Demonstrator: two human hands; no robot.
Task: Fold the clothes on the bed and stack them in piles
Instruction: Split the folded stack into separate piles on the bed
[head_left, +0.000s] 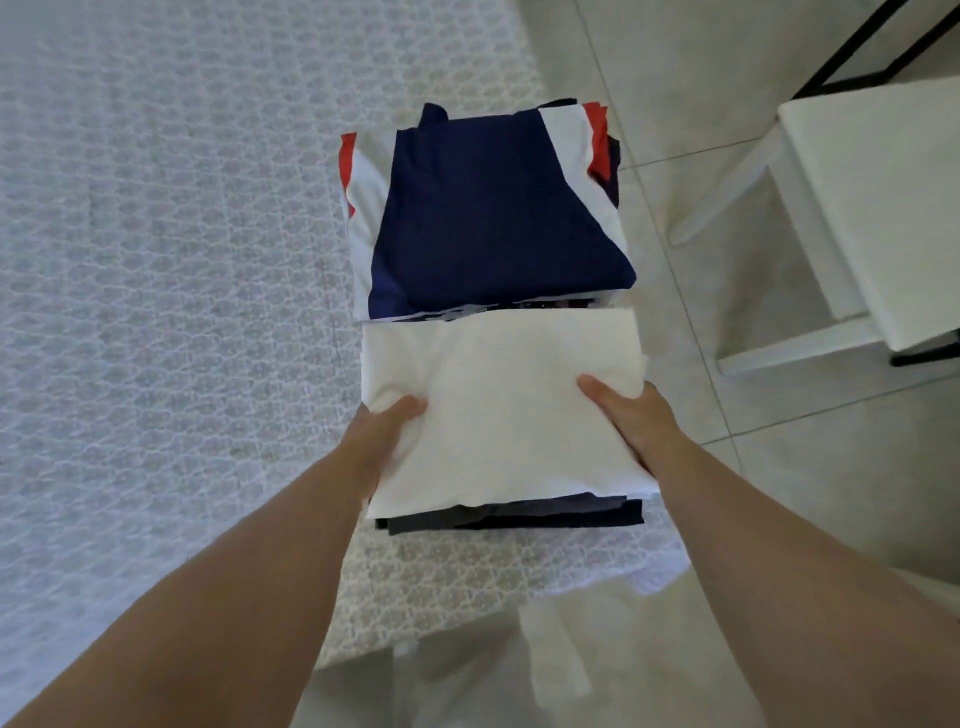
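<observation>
fingers: only the thumbs show, each laid flat on top of the folded white garment; the other fingers are tucked out of sight under its side edges, so whether they are spread or pressed together I cannot tell
left hand: grips the garment's left edge, thumb above and the rest below, probably to keep the fold from slipping open
right hand: holds the right edge the same way, so the load is carried level from both sides
white garment: lies on top of the near pile of dark folded clothes, whose edges peek out beneath its near side
far pile: topped by a folded navy, white and red top, touching the near pile's far edge
bed: both piles stand near its right-hand corner, beside the tiled floor
white stool: on the floor, well apart from the bed
step: likely squaring the white piece on its pile
</observation>
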